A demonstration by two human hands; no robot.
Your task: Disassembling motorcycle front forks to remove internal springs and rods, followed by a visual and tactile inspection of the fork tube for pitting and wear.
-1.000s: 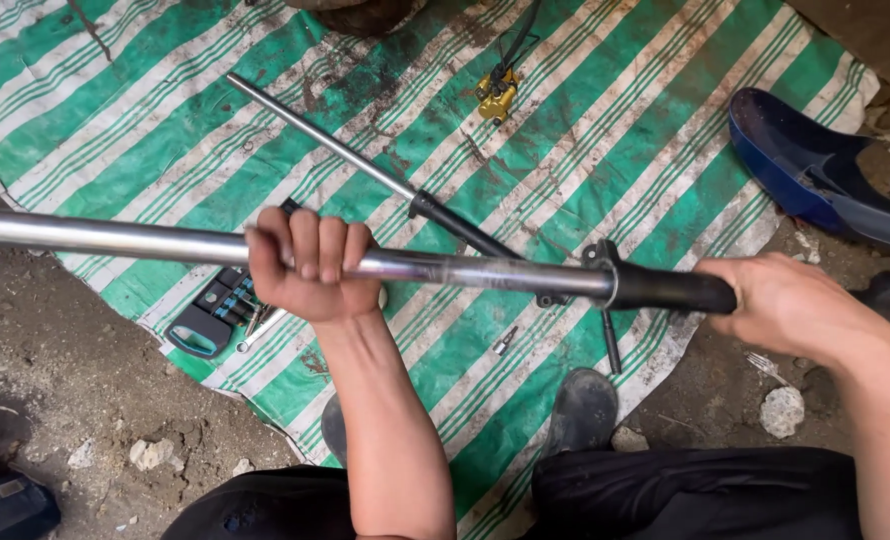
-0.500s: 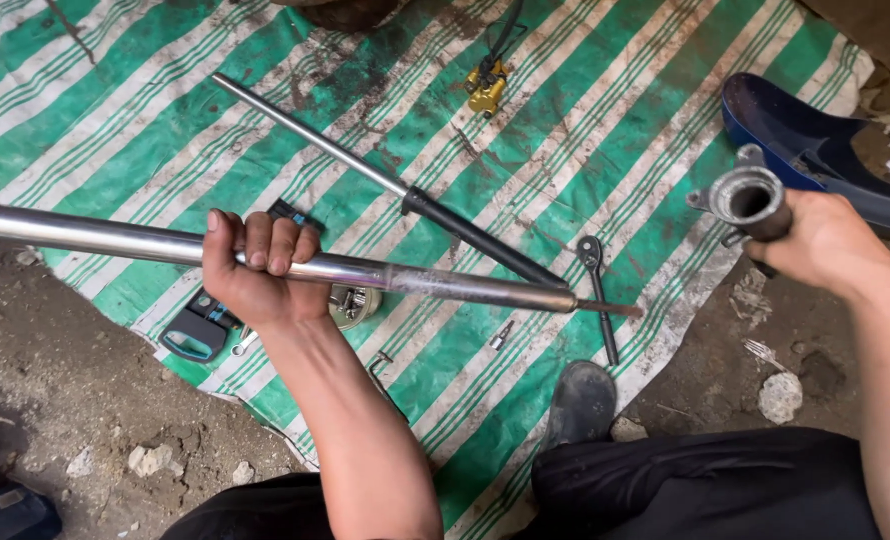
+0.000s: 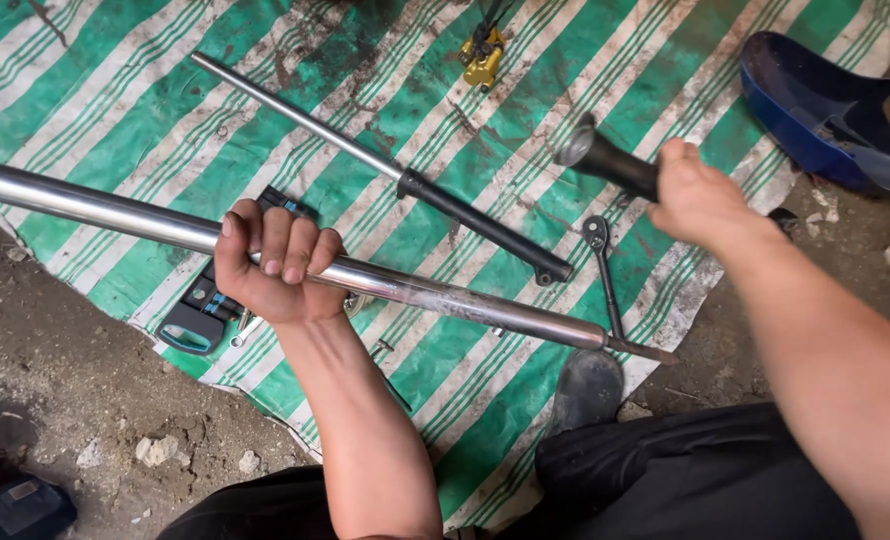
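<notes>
Two bare hands at work over a green and white striped tarp (image 3: 145, 110) spread on dirt ground. Left hand (image 3: 273, 262) wrapped tight around a long shiny steel tube (image 3: 445, 300), fingers curled over the top, fist closed fully on it. Tube runs from far out past the left of that grip, through the fist, down to the right, ending in a thinner stub beyond the grip near a dark shoe (image 3: 585, 388). Tube held just above the tarp, slightly tilted. Right hand (image 3: 700, 200) up and well apart from the tube end, closed on a black sleeve (image 3: 605, 160), open mouth of the sleeve pointing away from the palm to the left. Under the left fist: a black and teal tool holder (image 3: 200, 310) lying flat on the tarp, partly hidden. Beyond the left grip, farther from the person: a second rod with a black lower part (image 3: 435, 195), lying diagonal. Between the two hands on the tarp, a small wrench (image 3: 603, 270), just beside the tube end. Further off past the right hand, a blue plastic panel (image 3: 825, 110); a yellow brake part (image 3: 485, 60) at the top edge
</notes>
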